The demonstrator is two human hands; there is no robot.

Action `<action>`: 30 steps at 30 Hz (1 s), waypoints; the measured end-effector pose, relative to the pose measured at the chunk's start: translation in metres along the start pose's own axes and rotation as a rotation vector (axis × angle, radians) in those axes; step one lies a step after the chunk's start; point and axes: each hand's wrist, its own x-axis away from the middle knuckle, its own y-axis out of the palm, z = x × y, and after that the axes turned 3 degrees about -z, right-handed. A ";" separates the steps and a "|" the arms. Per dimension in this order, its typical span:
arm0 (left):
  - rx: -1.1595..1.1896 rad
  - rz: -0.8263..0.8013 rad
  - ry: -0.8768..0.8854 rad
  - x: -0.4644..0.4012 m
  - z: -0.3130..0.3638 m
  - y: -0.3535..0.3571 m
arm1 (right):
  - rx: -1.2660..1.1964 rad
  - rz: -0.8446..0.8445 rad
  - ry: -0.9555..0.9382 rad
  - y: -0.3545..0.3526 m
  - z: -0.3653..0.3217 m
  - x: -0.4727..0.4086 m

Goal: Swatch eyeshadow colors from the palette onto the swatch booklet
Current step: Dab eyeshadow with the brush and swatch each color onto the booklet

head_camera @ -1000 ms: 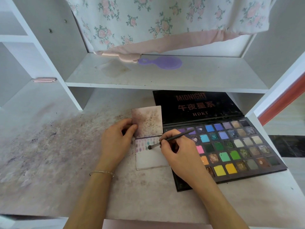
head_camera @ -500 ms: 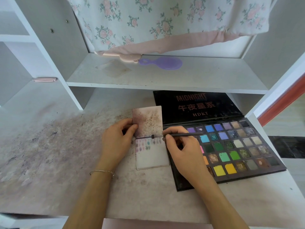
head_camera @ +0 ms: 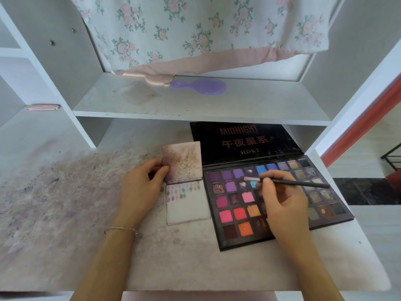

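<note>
Open on the table, just left of the palette and touching its edge or nearly so: the swatch booklet, upper leaf tipped up, lower page bearing a short band of pale swatches along its top and blank below. Thin and light by the look of it, probably card or coated paper, so likely to skid or flip shut under a stroke unless pinned; best held at the leaf edge far from the palette, as now, clear of the fresh colour that could smear. Left hand curled there, thumb and fingertips pinching that raised leaf. Right hand over the palette's middle rows, closed in a pencil hold around a slim black brush, pale tip reaching toward the violet and blue pans in the palette's upper rows; contact with a pan not clear. Brush light and stiff, fit for a grip near the ferrule for control. Pressed powder likely crumbly, calling for a soft dab rather than a dig. Palette broad, flat and weighty enough to stay put, black lid lying back beyond the pans under the shelf.
</note>
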 end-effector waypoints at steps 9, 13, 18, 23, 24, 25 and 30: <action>-0.046 0.010 0.010 0.000 0.003 0.000 | 0.162 0.237 0.075 -0.052 0.020 -0.001; -0.059 0.007 -0.003 0.001 0.003 -0.001 | 0.216 0.255 0.112 -0.056 0.026 0.003; -0.060 -0.004 0.007 0.003 0.004 -0.001 | 0.272 0.204 0.101 -0.056 0.029 0.002; -0.072 -0.002 0.004 0.003 0.006 -0.001 | 0.305 0.127 0.098 -0.056 0.028 0.002; -0.066 -0.001 0.003 0.003 0.006 -0.001 | 0.304 0.123 0.098 -0.056 0.028 0.002; -0.064 -0.003 0.001 0.003 0.005 -0.001 | 0.301 0.125 0.101 -0.056 0.028 0.002; -0.080 -0.009 0.001 0.003 0.004 -0.001 | 0.297 0.139 0.087 -0.056 0.027 0.002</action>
